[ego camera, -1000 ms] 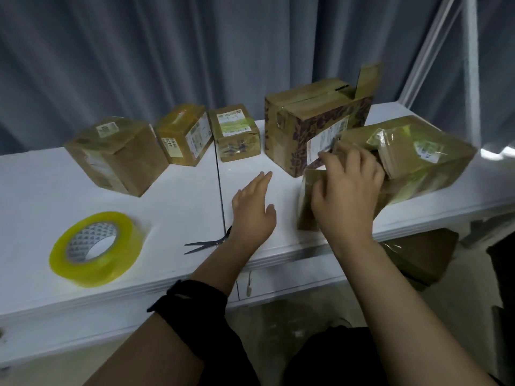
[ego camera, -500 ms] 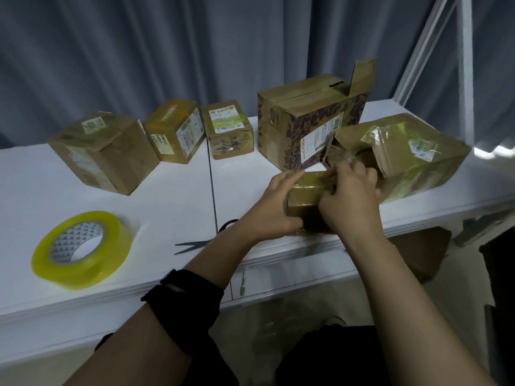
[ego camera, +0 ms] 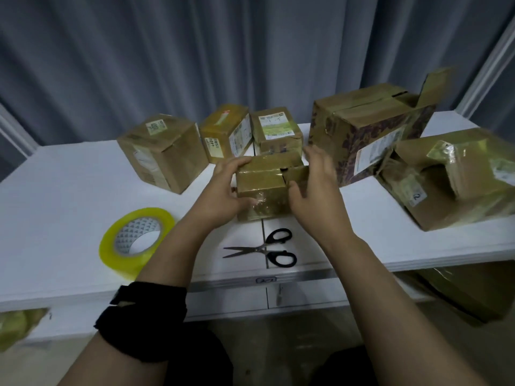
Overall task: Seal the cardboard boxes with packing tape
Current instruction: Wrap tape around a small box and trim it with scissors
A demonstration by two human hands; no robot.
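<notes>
A small brown cardboard box (ego camera: 263,188) sits on the white table (ego camera: 69,190) in front of me, one end flap loose at its right. My left hand (ego camera: 223,190) grips its left side, fingers over the top edge and thumb on the front. My right hand (ego camera: 315,188) holds the right end, thumb on the front and fingers behind the loose flap. A roll of yellowish packing tape (ego camera: 136,240) lies flat to the left. Black-handled scissors (ego camera: 267,249) lie shut just below the box.
Three taped boxes (ego camera: 164,151) stand in a row at the back. A large patterned box (ego camera: 367,129) with a raised flap and a torn open box (ego camera: 451,179) stand at the right. Grey curtains hang behind. More cardboard lies under the table at right.
Both hands brought the small box from the right, near the table's front edge, to the middle above the scissors. My left hand, free a second ago, now holds it.
</notes>
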